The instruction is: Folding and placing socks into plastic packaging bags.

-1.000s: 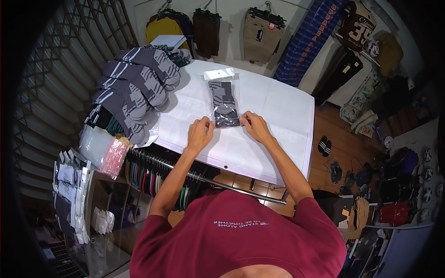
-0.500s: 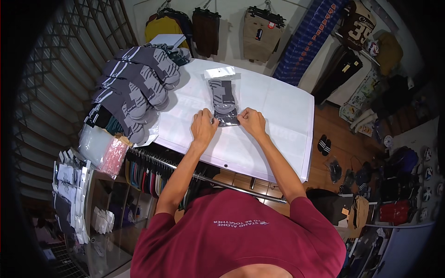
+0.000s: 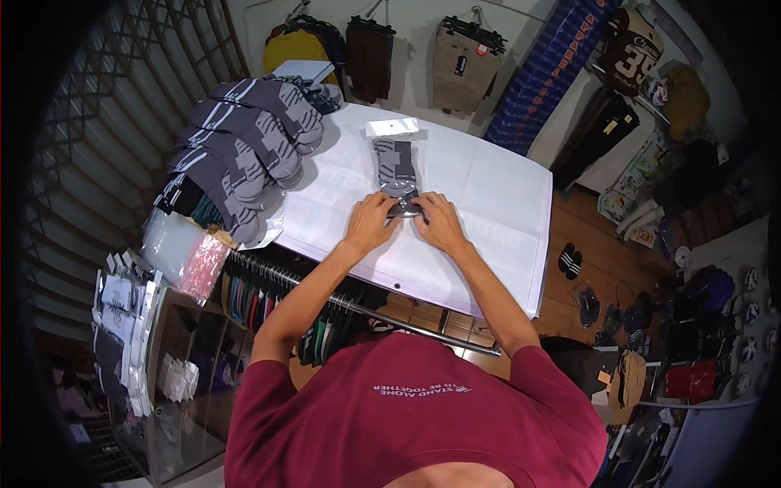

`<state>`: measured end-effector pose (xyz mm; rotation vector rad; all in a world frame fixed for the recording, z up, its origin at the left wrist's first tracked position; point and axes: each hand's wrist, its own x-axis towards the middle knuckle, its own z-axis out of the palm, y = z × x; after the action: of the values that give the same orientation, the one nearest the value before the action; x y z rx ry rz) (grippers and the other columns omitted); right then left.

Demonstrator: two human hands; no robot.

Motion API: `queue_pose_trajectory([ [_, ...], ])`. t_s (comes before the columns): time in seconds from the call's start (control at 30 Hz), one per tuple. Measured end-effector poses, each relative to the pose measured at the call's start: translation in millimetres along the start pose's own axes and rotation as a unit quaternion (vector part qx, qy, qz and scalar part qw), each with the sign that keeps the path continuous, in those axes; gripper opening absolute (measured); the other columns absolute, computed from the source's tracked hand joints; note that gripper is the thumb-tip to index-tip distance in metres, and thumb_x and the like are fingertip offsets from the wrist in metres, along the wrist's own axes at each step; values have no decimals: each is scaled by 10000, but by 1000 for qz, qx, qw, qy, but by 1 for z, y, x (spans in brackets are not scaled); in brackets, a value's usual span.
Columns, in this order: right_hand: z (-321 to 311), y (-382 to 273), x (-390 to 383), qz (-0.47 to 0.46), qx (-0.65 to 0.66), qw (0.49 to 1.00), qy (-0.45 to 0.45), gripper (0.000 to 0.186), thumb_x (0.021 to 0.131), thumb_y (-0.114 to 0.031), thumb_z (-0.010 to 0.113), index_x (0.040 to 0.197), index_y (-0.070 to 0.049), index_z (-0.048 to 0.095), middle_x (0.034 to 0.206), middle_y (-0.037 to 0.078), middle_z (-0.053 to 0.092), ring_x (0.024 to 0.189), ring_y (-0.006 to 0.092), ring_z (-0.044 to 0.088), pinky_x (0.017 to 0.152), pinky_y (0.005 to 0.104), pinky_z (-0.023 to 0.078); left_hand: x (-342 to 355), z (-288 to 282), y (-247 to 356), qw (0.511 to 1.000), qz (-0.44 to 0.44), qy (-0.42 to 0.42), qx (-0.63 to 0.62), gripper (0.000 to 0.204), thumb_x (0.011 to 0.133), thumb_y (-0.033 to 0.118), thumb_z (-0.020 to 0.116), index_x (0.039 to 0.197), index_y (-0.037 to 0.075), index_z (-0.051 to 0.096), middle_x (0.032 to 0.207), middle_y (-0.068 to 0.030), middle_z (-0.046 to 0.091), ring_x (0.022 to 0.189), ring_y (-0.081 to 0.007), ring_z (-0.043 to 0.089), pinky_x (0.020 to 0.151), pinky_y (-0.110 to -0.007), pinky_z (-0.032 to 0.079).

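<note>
- Left hand (image 3: 372, 221), right hand (image 3: 440, 221): fingers bent, touching lower end of clear sock packet (image 3: 396, 167) from either side; pinching or merely pressing, cannot tell.
- Packet flat on white table (image 3: 492, 236).
- Grey sock pile (image 3: 252, 134) at table's left.

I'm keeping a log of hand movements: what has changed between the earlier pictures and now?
The left hand has moved right and the right hand slightly left, bringing them closer together, with their fingers now over the lower end of the sock packet. How firmly they grip is unclear. The packet lies about where it did on the white table; the sock pile looks unchanged.
</note>
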<state>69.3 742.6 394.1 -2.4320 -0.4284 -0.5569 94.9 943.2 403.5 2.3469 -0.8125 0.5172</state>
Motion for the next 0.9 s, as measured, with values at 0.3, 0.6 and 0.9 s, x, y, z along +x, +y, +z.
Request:
queue_pose_trajectory([
  [0.3,-3,-6,-4,3,75,997,18,293,739,-47,725,1030,-52,697,1052,89,636,1032,310,573,867,420,452,-14,-7,15,998,-60,9,15,153,929,194,654,995,74,722,971,-47,690,952,-257,617,794,-409,416],
  [0.6,-52,-110,-20,-173,192,966,22,247,711,47,739,923,-61,671,1044,75,707,1171,314,584,1009,425,410,-111,-97,97,945,-187,195,-185,253,845,140,769,1042,7,685,976,-112,719,926,-224,684,863,-332,499],
  [0.9,-30,-268,-33,-65,508,847,-144,150,880,-40,747,962,36,648,865,5,667,772,67,574,709,229,472,-229,-191,127,769,-240,424,-414,247,850,-8,766,1084,-43,698,992,-66,731,878,-91,656,806,-226,536],
])
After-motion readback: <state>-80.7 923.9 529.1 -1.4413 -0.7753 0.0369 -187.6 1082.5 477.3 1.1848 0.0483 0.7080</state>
